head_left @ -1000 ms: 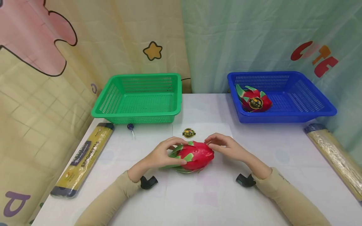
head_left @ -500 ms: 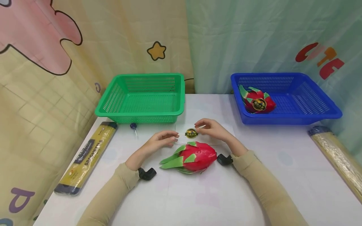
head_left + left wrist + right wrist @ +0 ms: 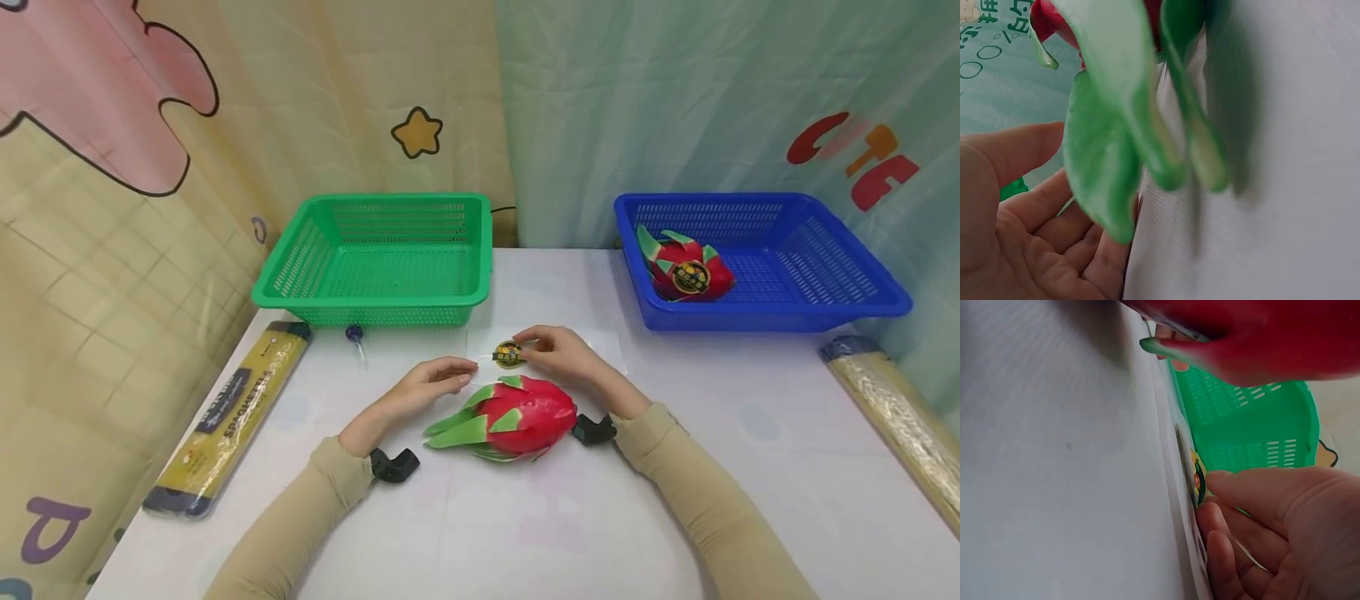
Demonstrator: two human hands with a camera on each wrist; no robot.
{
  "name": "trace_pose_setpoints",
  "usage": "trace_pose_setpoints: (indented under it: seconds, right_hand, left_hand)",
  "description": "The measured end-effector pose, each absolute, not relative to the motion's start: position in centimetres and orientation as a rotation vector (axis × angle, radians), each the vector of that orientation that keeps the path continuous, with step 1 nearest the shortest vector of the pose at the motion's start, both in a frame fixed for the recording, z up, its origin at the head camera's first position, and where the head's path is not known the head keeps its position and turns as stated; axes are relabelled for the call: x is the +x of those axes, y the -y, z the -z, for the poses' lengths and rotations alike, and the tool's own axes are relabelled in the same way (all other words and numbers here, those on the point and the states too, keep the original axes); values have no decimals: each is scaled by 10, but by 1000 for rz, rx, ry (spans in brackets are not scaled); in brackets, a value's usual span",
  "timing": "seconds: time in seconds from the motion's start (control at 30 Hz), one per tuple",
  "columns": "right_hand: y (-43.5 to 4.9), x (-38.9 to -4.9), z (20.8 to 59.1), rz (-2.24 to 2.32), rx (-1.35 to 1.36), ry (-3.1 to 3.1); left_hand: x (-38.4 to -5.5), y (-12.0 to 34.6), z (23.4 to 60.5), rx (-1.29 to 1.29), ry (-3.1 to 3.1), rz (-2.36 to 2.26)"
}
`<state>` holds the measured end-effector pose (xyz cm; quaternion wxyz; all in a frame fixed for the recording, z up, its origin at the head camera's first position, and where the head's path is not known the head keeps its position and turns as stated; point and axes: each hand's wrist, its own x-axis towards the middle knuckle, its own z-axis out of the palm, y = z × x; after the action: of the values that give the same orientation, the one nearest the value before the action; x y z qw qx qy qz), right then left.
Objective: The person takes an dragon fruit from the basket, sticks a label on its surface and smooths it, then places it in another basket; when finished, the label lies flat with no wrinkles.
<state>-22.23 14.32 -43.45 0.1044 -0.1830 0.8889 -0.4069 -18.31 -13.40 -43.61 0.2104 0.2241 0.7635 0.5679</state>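
A pink-red dragon fruit (image 3: 531, 415) with green leaves lies on the white table, its leafy end to the left. Just behind it, a round black-and-gold sticker (image 3: 507, 356) sits on a pale sheet (image 3: 609, 348). My right hand (image 3: 562, 354) pinches the sticker's right edge between thumb and forefinger; the right wrist view shows the thumb tip against the sticker (image 3: 1200, 478). Beside the sheet's left edge rests my left hand (image 3: 422, 388), fingers relaxed and holding nothing. Its palm shows beyond the leaves in the left wrist view.
A green basket (image 3: 483, 287) stands at the back left. The blue basket (image 3: 757, 317) at the back right holds another dragon fruit (image 3: 686, 268) with a sticker on it. A lollipop (image 3: 355, 335) and spaghetti packs (image 3: 232, 417) (image 3: 896, 433) lie around.
Both hands have left the dragon fruit, which stays on the table. The right hand has moved left and back to the sticker; the left hand has moved slightly back to the sheet's left side.
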Motion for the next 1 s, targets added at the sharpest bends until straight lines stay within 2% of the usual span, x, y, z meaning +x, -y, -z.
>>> trace_pose_setpoints:
  seconds: [0.37, 0.63, 0.8, 1.0]
  right_hand:
    - [-142, -220, 434, 1252, -576, -2736]
    - [-163, -201, 391, 1500, -744, -2678]
    - [-174, -176, 374, 1610, -1006, -2402]
    - [-176, -153, 369, 1563, -1151, -2246]
  left_hand:
    - [-181, 133, 434, 673, -2190, -1502]
    - [-174, 129, 418, 715, -2310, -1490]
    - [-151, 112, 395, 885, -2590, -1407]
    - [-136, 85, 387, 1224, -2656, -985]
